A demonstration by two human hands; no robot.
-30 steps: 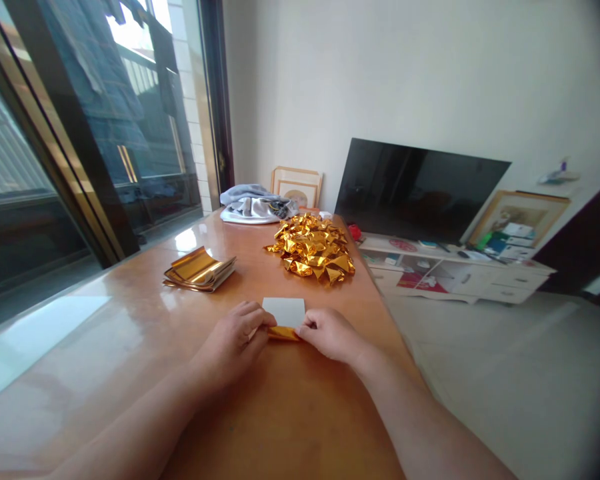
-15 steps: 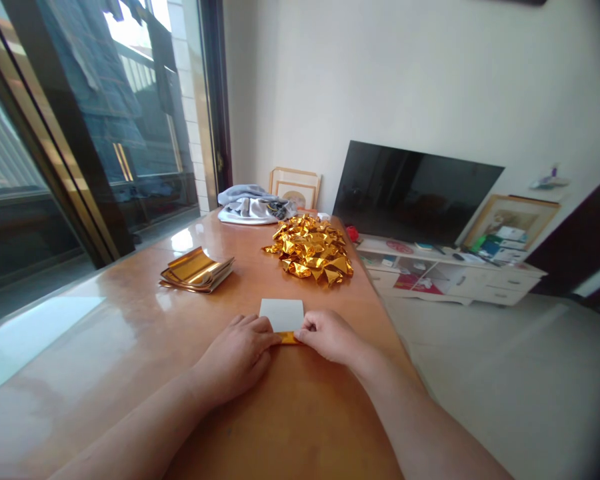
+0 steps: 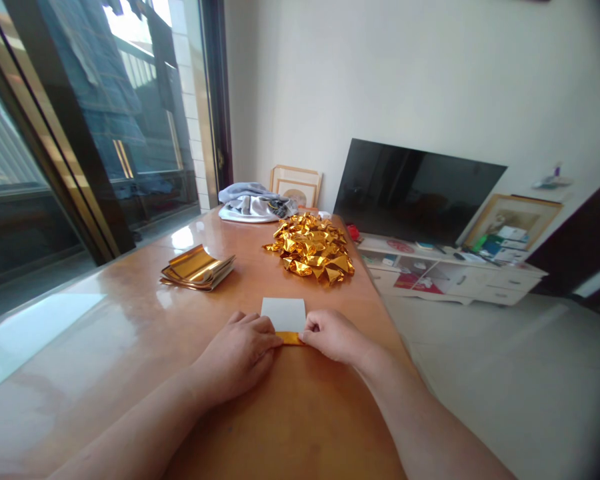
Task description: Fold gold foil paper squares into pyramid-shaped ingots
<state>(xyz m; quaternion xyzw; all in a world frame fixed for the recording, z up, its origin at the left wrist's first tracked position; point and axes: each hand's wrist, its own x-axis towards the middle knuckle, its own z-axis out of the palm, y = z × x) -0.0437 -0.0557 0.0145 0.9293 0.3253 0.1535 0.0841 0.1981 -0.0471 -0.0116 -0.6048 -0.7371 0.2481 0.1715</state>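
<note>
A sheet of gold foil paper (image 3: 283, 313) lies on the table before me, pale side up. Its near edge is turned over into a narrow gold strip. My left hand (image 3: 245, 350) is closed at the left end of that strip, thumb and fingers pressing the paper against the table. At the right end, my right hand (image 3: 330, 337) pinches the fold between thumb and curled fingers. The fingertips hide both corners of the strip. Farther off on the left rests a stack of curling gold foil sheets (image 3: 199, 268). Beyond the sheet is a heap of folded gold foil pieces (image 3: 314, 250).
The glossy wooden table (image 3: 130, 320) has its right edge close to my right forearm. Folded clothes (image 3: 253, 202) and picture frames (image 3: 300, 183) are at the far end. A television (image 3: 415, 193) stands on a white cabinet (image 3: 460, 280) to the right; glass doors (image 3: 130, 133) line the left.
Both hands keep their hold on the folded edge, with the thumbs slightly farther apart. The view has shifted very slightly; the stack and heap stay put.
</note>
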